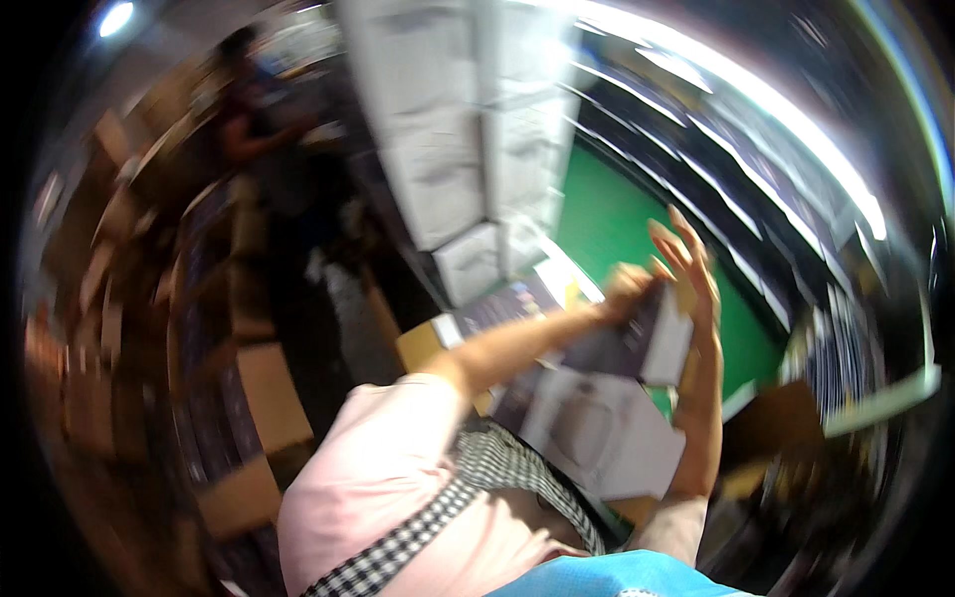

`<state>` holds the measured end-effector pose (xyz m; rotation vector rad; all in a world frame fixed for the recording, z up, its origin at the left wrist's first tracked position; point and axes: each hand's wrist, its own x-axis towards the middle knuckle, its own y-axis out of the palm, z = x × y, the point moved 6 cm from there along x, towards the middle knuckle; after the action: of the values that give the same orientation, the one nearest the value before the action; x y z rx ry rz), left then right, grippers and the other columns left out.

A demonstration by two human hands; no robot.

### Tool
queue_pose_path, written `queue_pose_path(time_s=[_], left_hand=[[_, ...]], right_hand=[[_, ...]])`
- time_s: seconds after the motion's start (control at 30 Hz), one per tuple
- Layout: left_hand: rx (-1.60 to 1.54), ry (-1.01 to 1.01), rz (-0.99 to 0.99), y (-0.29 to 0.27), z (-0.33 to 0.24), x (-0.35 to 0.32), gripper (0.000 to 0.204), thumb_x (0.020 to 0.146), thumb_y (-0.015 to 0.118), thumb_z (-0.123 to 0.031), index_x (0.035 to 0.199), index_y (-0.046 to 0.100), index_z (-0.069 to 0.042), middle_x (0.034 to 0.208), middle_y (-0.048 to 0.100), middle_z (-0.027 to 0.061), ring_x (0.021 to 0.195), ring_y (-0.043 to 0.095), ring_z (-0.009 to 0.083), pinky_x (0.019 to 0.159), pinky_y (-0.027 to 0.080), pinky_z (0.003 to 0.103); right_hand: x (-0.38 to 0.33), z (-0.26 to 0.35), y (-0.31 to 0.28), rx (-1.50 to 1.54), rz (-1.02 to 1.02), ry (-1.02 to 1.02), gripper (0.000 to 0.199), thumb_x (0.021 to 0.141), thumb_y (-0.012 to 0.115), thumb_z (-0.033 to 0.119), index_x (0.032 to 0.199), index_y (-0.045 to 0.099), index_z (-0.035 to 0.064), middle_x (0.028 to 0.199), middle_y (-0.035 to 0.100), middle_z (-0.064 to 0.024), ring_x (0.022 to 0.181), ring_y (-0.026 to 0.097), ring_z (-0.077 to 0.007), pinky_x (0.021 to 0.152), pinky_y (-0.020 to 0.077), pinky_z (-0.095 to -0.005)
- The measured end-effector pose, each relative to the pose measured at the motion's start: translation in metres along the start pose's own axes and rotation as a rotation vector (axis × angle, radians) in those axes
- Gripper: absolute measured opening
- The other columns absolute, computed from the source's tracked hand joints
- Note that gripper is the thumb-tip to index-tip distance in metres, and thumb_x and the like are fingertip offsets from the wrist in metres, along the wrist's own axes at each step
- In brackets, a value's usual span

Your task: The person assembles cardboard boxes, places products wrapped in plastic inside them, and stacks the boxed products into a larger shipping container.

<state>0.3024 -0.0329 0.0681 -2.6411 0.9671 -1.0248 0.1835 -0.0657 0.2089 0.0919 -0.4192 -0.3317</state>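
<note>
Both my hands are raised above a dark carton with a white side (667,343), beside the green surface (622,214). My left hand (629,289) is closed at the carton's top edge; motion blur hides what its fingers hold, if anything. Close by on the right, my right hand (688,261) has its fingers stretched upward and apart, with no object visible in it. Nearer to me, a white carton (572,423) bears a printed picture of a rounded appliance. Another printed carton (507,306) lies beyond my left forearm.
Tall stacks of white boxes (433,169) rise ahead. Brown cartons (271,398) line the left side, where another person (244,124) stands farther back. On the right are dark shelf-like rows (686,144) and a bundle of thin upright sheets (841,348).
</note>
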Motion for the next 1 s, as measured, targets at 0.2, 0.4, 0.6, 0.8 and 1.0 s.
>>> queue_pose_path(time_s=[0.2, 0.4, 0.6, 0.8, 1.0], left_hand=[[-0.605, 0.121, 0.445, -0.031, -0.180, -0.063, 0.063, 0.098, 0.049, -0.050, 0.130, 0.048, 0.005, 0.124, 0.057, 0.0231, 0.116, 0.055, 0.0339, 0.102, 0.040, 0.041], [-0.294, -0.098, 0.456, -0.126, -0.244, -0.113, 0.066, 0.098, 0.048, -0.046, 0.133, 0.038, 0.009, 0.122, 0.050, 0.0217, 0.106, 0.056, 0.0261, 0.094, 0.043, 0.037], [-0.602, -0.788, -0.150, -0.171, -0.162, -0.087, 0.075, 0.096, 0.039, -0.066, 0.116, 0.055, 0.004, 0.103, 0.061, 0.0116, 0.099, 0.057, 0.0179, 0.085, 0.048, 0.035], [-0.809, -0.737, -0.214, -0.148, -0.152, -0.113, 0.057, 0.103, 0.041, -0.048, 0.128, 0.054, 0.002, 0.115, 0.063, 0.0115, 0.110, 0.056, 0.0151, 0.094, 0.046, 0.030], [-0.547, -0.366, -0.096, -0.155, -0.233, -0.110, 0.043, 0.105, 0.045, -0.036, 0.095, 0.055, 0.005, 0.067, 0.048, 0.0051, 0.069, 0.044, 0.0095, 0.061, 0.040, 0.034]], right_hand=[[-0.036, -0.001, -0.169, -0.190, -0.575, -0.144, 0.027, 0.094, 0.052, 0.029, 0.097, 0.058, 0.0032, 0.094, 0.064, -0.0129, 0.080, 0.058, -0.0205, 0.079, 0.0488, -0.0383], [-0.016, 0.002, -0.121, -0.259, -0.495, -0.029, 0.040, 0.094, 0.043, 0.035, 0.102, 0.062, 0.0015, 0.092, 0.066, -0.0169, 0.084, 0.063, -0.0235, 0.080, 0.0514, -0.0398], [-0.043, 0.090, -0.049, 0.068, 0.165, 0.235, 0.056, 0.085, 0.050, 0.026, 0.132, 0.052, -0.0031, 0.133, 0.055, -0.0196, 0.115, 0.056, -0.0286, 0.099, 0.0450, -0.0425], [-0.043, 0.093, -0.036, 0.012, 0.326, 0.244, 0.060, 0.085, 0.052, 0.029, 0.141, 0.048, 0.0059, 0.138, 0.052, -0.0195, 0.124, 0.053, -0.0282, 0.102, 0.0417, -0.0402], [-0.048, 0.055, -0.120, -0.583, -0.247, -0.095, 0.051, 0.093, 0.051, 0.035, 0.137, 0.051, 0.0112, 0.145, 0.046, -0.0149, 0.129, 0.049, -0.0305, 0.100, 0.0447, -0.0412]])
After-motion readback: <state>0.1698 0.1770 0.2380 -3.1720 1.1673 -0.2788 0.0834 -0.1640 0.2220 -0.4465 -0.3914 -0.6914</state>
